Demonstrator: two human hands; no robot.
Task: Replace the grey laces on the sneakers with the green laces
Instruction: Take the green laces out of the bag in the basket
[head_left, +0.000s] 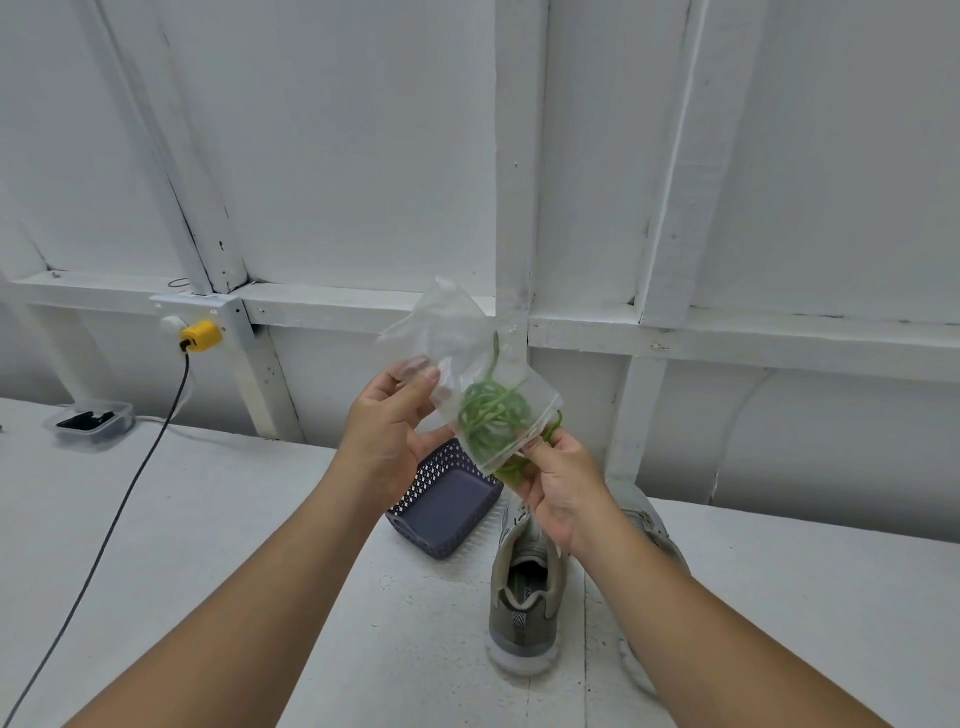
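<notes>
crinkled clear plastic bag (457, 343) of coiled green laces (491, 415), pinched by left hand (387, 423) and right hand (558, 486)

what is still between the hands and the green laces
The clear plastic bag. The green laces are mostly coiled inside it; the left hand pinches its upper part and the right hand grips its lower corner, where a few loops already stick out.

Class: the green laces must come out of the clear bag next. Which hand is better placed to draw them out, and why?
Right. The right hand already pinches green laces at the bag's lower mouth; the left hand grips the bag higher up.
</notes>
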